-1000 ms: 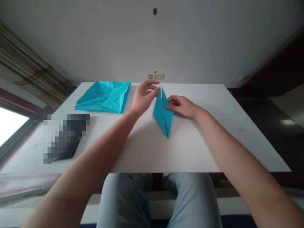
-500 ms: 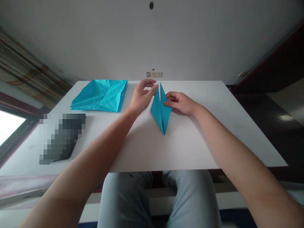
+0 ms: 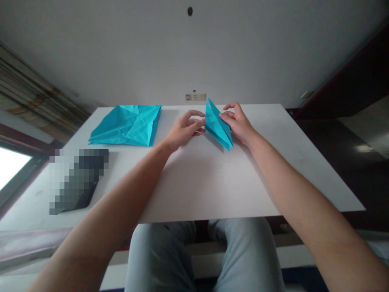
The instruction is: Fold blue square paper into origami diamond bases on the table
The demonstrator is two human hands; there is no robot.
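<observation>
A folded piece of turquoise origami paper (image 3: 216,126), a narrow diamond with pointed ends, is held up over the table and tilted between my hands. My left hand (image 3: 188,126) pinches its left edge with thumb and fingertips. On the opposite side my right hand (image 3: 238,122) grips the right edge, thumb on the near face and index finger lifted off. Some right fingertips are hidden behind the paper. Farther left lies a larger creased turquoise sheet (image 3: 129,125), spread on the table and touched by neither hand.
The white table (image 3: 209,186) reaches to the wall, where sockets (image 3: 195,97) sit just above its far edge. A dark, pixelated object (image 3: 82,178) lies at the table's left. My knees (image 3: 243,251) are under the near edge.
The folded paper has turned, its lower point swinging right and up. My left hand has slid down its left edge; my right hand has shifted right and up with it.
</observation>
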